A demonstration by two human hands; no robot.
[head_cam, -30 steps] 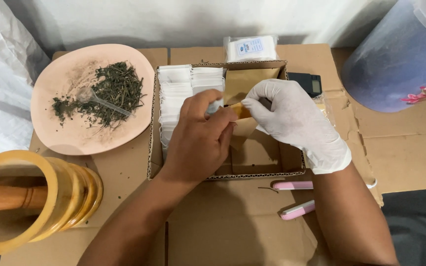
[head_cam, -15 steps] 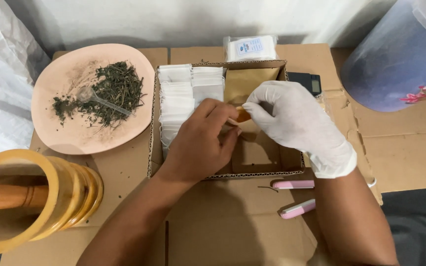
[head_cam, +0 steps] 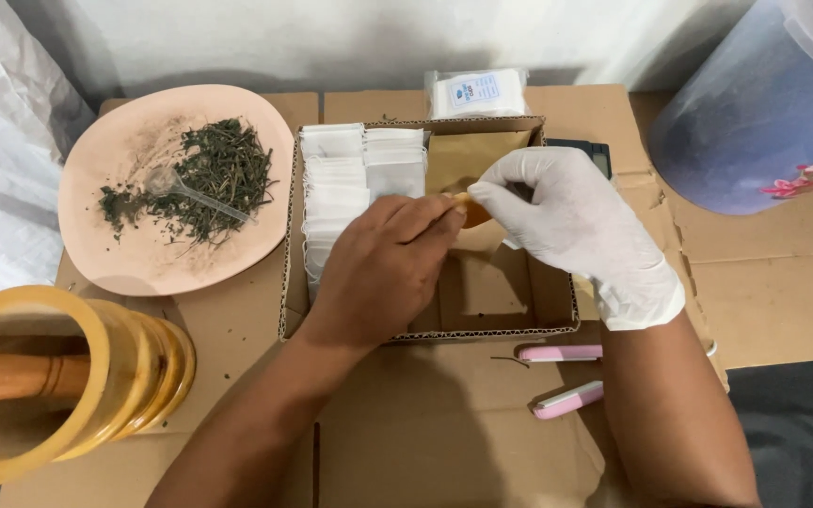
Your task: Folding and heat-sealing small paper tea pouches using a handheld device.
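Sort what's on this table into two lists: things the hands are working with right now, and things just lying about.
In hand:
left hand, bare
right hand, gloved
small orange-brown piece pinched between them
cardboard box under the hands
white sachets stacked in it

Lying about:
pink plate of dried herbs
wooden mortar
pink-handled tool
plastic tub
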